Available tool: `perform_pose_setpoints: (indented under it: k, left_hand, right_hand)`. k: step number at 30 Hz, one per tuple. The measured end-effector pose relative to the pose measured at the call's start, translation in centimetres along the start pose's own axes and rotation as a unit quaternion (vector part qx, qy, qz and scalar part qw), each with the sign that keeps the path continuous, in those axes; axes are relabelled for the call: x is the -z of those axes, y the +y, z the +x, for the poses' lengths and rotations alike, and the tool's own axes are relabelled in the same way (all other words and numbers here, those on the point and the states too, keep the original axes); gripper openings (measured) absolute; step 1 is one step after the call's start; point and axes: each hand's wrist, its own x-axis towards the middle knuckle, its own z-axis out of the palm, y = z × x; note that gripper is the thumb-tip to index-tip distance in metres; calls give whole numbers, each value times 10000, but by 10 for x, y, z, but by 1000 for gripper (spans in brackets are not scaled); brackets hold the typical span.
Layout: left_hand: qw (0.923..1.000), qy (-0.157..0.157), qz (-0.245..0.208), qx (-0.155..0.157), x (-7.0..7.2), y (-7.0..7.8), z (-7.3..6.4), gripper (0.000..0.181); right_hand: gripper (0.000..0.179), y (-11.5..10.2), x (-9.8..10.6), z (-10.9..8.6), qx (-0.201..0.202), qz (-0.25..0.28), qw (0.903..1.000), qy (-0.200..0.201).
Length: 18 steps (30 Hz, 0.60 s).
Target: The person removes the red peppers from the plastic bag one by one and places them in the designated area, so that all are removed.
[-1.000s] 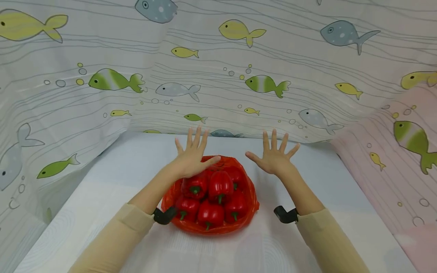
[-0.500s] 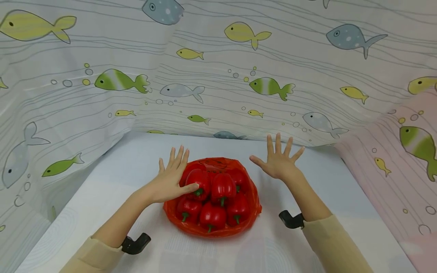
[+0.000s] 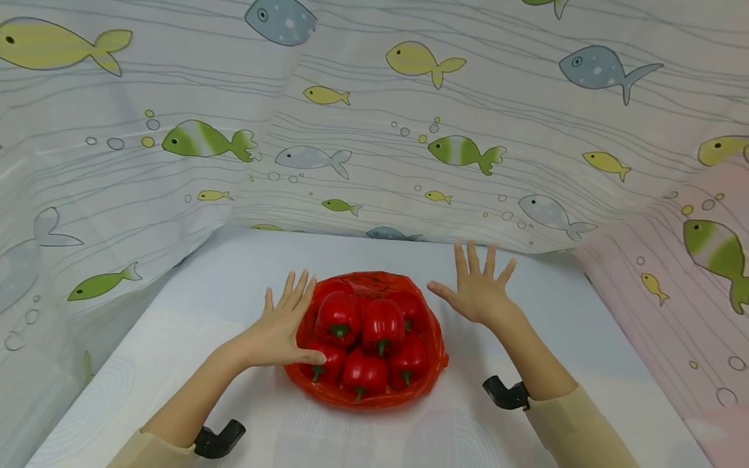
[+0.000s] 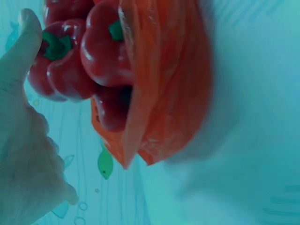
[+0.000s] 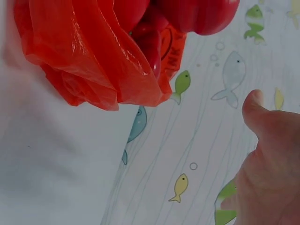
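Head view: peppers (image 3: 383, 320) sitting heaped in red bag (image 3: 380, 402); left hand (image 3: 279, 330) hovering over bag's left edge, touch unclear; right hand (image 3: 481, 292) hanging right of bag; fingers spread, gripping nothing. Lifting clear of bag's rim seems wise, lest peppers roll.

The peppers (image 3: 383, 320) lay in the bag (image 3: 377, 402), and this stood on the desk (image 3: 585, 325), about midway between left and right edges. Behind the back edge was the sheet (image 3: 374, 140).
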Motion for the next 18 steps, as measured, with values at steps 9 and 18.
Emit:
perform_pose_setpoints:
  k: [9, 18]
  left_hand:
    - [9987, -53, -467, -212, -21, -17, -13, 133]
    - [9957, -36, -921, -71, -46, -28, -24, 131]
  right_hand:
    - [99, -3, -3, -17, 246, -64, 9997, 65]
    - [99, -4, -13, -30, 589, -10, 9982, 67]
